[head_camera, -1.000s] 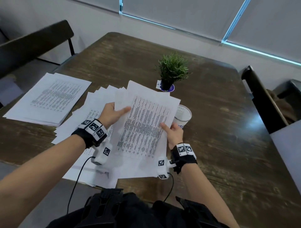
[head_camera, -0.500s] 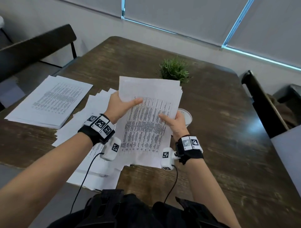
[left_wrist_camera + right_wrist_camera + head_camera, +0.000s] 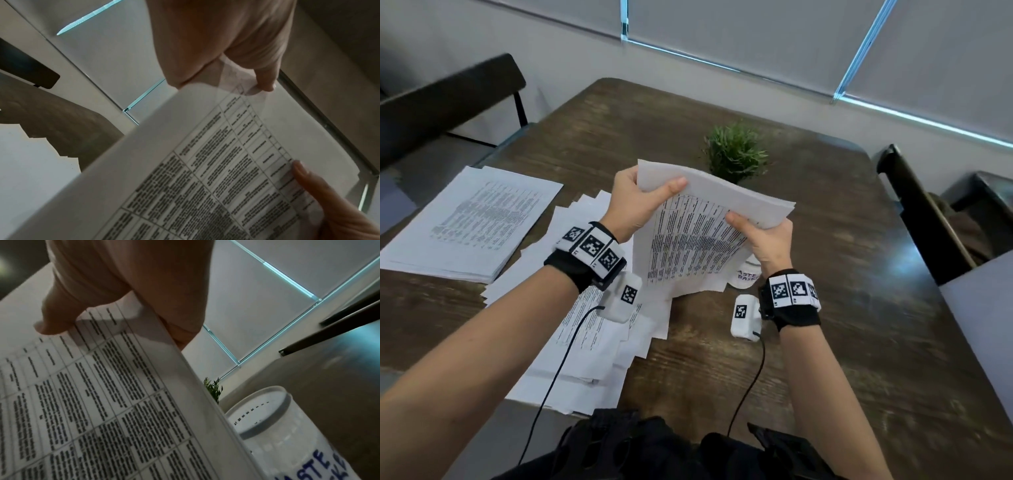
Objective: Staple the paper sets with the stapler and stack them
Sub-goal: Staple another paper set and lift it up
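Counter (image 3: pixel 808 359): I see dark wood; loose sheets (image 3: pixel 585 342) fanned at left, a neater pile (image 3: pixel 465 219) beyond them.
Paper set (image 3: pixel 698 240): lifted off the counter, tilted, top edge away from me.
Left hand (image 3: pixel 635 202): fingers curled behind the top left corner, thumb on front.
Right hand (image 3: pixel 767 236): pinching the right edge the same way.
White cup (image 3: pixel 748 274): on the counter, under the set.

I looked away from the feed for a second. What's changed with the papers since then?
Both hands, left hand and right hand, lifted the paper set off the spread sheets and tipped it upright, gripping its top corners. The side stack, plant and cup stayed put.
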Available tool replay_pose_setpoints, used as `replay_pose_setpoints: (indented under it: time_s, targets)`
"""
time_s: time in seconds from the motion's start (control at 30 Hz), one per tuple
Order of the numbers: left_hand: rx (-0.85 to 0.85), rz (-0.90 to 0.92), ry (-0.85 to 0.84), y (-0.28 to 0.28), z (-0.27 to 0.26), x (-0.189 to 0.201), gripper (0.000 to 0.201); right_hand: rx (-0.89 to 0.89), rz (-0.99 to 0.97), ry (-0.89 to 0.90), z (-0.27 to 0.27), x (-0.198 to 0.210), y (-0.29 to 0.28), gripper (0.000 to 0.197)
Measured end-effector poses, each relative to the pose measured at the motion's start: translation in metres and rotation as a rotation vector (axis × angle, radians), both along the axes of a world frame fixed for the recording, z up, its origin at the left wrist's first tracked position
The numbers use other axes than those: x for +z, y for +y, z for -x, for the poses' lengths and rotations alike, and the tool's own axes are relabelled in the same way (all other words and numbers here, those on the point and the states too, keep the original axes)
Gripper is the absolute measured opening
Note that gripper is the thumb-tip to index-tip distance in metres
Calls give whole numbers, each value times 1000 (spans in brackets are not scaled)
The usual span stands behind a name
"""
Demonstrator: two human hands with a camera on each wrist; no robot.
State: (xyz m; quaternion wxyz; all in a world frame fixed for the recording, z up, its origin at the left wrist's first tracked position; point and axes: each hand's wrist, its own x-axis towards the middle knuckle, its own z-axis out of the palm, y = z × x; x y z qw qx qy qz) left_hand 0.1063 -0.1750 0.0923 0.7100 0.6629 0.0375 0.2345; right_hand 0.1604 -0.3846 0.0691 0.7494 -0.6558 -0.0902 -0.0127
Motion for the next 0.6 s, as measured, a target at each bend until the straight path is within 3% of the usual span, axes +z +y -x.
replay_pose_setpoints:
  time_s: [0.23,0.33,0.47,0.6]
  targets:
    - [27,26,-110,-5,2,17,34,-45,-68,-93,2,19,-3,26]
    - [82,64,-85,-7,1,8,45,-22,-9,-70,3,10,-10,29]
    - [172,133,-60,-34,5,-6,35,-28,35,-38,13,-13,-19,34]
    - [33,152,-9,-50,4,-16,28,-101,-17,-51,14,-11,-29,35]
